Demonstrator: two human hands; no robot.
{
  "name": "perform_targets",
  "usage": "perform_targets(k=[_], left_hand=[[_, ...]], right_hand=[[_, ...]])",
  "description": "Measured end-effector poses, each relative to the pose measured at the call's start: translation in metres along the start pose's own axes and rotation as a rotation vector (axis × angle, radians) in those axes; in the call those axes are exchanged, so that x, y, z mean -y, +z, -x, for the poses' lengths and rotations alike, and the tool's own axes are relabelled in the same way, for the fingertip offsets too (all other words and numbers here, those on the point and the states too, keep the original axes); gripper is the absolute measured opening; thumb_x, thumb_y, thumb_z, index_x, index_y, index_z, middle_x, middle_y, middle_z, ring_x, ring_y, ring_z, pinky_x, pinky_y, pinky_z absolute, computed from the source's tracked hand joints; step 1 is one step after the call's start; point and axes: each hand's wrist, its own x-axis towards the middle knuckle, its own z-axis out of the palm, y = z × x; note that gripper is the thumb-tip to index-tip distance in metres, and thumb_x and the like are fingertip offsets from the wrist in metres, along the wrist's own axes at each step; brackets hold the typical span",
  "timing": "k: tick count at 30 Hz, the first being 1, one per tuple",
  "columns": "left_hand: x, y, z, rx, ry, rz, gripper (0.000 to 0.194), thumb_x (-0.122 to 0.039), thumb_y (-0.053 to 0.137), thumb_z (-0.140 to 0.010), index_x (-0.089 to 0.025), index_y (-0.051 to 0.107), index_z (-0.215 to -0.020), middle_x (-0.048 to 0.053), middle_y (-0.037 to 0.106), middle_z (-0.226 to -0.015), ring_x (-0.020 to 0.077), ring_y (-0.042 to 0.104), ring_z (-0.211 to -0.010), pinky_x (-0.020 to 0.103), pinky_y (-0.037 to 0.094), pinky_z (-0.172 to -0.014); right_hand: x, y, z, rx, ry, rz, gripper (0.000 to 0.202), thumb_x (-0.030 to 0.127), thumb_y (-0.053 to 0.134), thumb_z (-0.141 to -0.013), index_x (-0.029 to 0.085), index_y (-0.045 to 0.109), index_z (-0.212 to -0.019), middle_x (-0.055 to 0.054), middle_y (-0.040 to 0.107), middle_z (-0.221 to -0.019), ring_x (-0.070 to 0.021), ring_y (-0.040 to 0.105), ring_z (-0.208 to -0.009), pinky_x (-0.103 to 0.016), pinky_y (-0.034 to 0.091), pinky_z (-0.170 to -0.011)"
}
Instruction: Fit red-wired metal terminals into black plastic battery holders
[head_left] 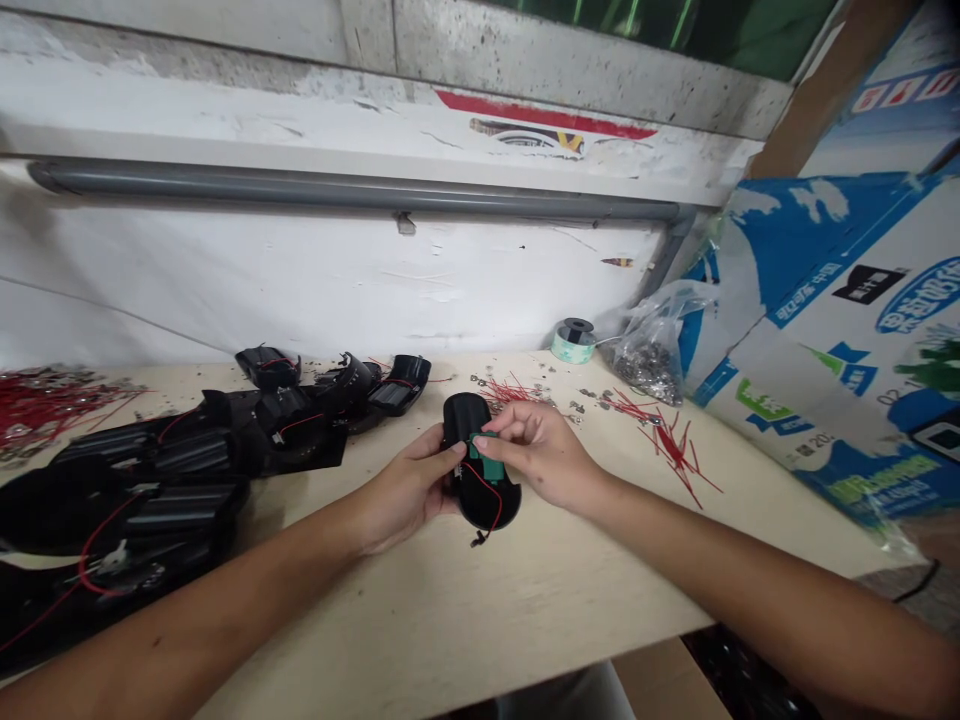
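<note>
A black plastic housing (472,505), long with rounded ends, is held above the table near its middle. My left hand (416,470) is closed on its left side, thumb on top by the inner edge. Inside the housing sits a green piece (491,466) that looks like a small circuit board. My right hand (551,455) pinches at the top of the green piece, thumb and forefinger together; the fingertips partly cover it. A red wire (495,495) curves over the lower part of the housing and ends near a small dark part (478,539) at its bottom rim.
Several similar black housings (187,455) with red wires are heaped along the left. Red wires with metal tabs (52,400) lie at the far left, more red wires (675,445) on the right. A tape roll (573,342), a bag of metal parts (649,360) and a blue-white carton (825,340) stand behind.
</note>
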Motion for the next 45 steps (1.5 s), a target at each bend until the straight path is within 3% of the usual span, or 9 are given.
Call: perform_targets(k=[7,17,25,31,37,39,42,45], left_hand=[[-0.001,0.001,0.002,0.009,-0.001,-0.024,0.034,-0.026,0.067,-0.091,-0.020,0.058,-0.123,0.011,0.066,-0.121,0.0216,0.063,-0.106,0.034,0.049,-0.088],[0.003,-0.002,0.000,0.029,0.013,-0.047,0.034,-0.027,0.068,-0.089,-0.020,0.058,-0.121,0.009,0.065,-0.120,0.0209,0.062,-0.108,0.036,0.046,-0.096],[0.004,-0.001,0.001,-0.005,0.015,-0.095,0.041,-0.031,0.072,-0.087,-0.020,0.056,-0.123,0.010,0.063,-0.125,0.0214,0.062,-0.107,0.035,0.049,-0.091],[0.002,0.000,0.001,0.009,0.012,-0.134,0.042,-0.034,0.067,-0.090,-0.020,0.056,-0.128,0.012,0.064,-0.125,0.0234,0.063,-0.106,0.034,0.051,-0.084],[0.001,0.002,0.002,-0.020,0.006,-0.101,0.038,-0.029,0.068,-0.090,-0.020,0.058,-0.125,0.011,0.065,-0.122,0.0219,0.063,-0.103,0.032,0.051,-0.083],[0.000,0.004,0.002,-0.027,0.027,-0.059,0.034,-0.024,0.068,-0.089,-0.020,0.060,-0.122,0.010,0.065,-0.123,0.0215,0.063,-0.106,0.032,0.050,-0.086],[-0.002,0.005,0.002,-0.030,0.063,0.012,0.034,-0.018,0.066,-0.089,-0.020,0.060,-0.123,0.009,0.064,-0.126,0.0214,0.061,-0.112,0.032,0.048,-0.092],[-0.003,0.005,0.002,-0.037,0.054,0.033,0.034,-0.017,0.065,-0.090,-0.019,0.061,-0.123,0.009,0.066,-0.123,0.0203,0.062,-0.109,0.032,0.048,-0.092]], right_hand=[[0.001,-0.001,0.000,0.037,0.050,-0.080,0.031,0.036,0.087,-0.067,0.018,0.062,-0.073,0.001,0.065,-0.068,-0.0110,0.056,-0.059,-0.025,0.042,-0.056],[-0.005,0.003,0.000,-0.006,0.012,-0.037,0.033,0.038,0.088,-0.065,0.018,0.063,-0.073,0.005,0.053,-0.056,-0.0097,0.047,-0.052,-0.023,0.035,-0.048],[-0.007,0.005,0.002,-0.002,0.025,-0.048,0.036,0.041,0.088,-0.064,0.019,0.061,-0.073,0.006,0.050,-0.054,-0.0089,0.044,-0.048,-0.023,0.031,-0.044],[-0.013,0.005,-0.001,-0.002,0.011,-0.047,0.037,0.042,0.087,-0.062,0.019,0.060,-0.071,0.002,0.057,-0.060,-0.0098,0.046,-0.050,-0.023,0.032,-0.046],[-0.003,0.002,0.001,0.020,-0.033,0.040,0.035,0.041,0.084,-0.069,0.020,0.055,-0.071,0.008,0.044,-0.050,-0.0078,0.036,-0.044,-0.023,0.025,-0.042],[0.003,-0.002,0.000,0.011,-0.067,0.046,0.031,0.040,0.082,-0.072,0.021,0.058,-0.076,0.008,0.044,-0.051,-0.0082,0.037,-0.045,-0.023,0.028,-0.043],[0.005,-0.010,-0.006,-0.038,-0.099,-0.018,0.031,0.040,0.078,-0.076,0.020,0.065,-0.096,0.004,0.055,-0.065,-0.0108,0.049,-0.054,-0.024,0.041,-0.049],[-0.001,-0.015,-0.013,-0.088,-0.060,-0.133,0.032,0.043,0.076,-0.077,0.020,0.063,-0.094,-0.001,0.063,-0.081,-0.0134,0.057,-0.062,-0.027,0.050,-0.053]])
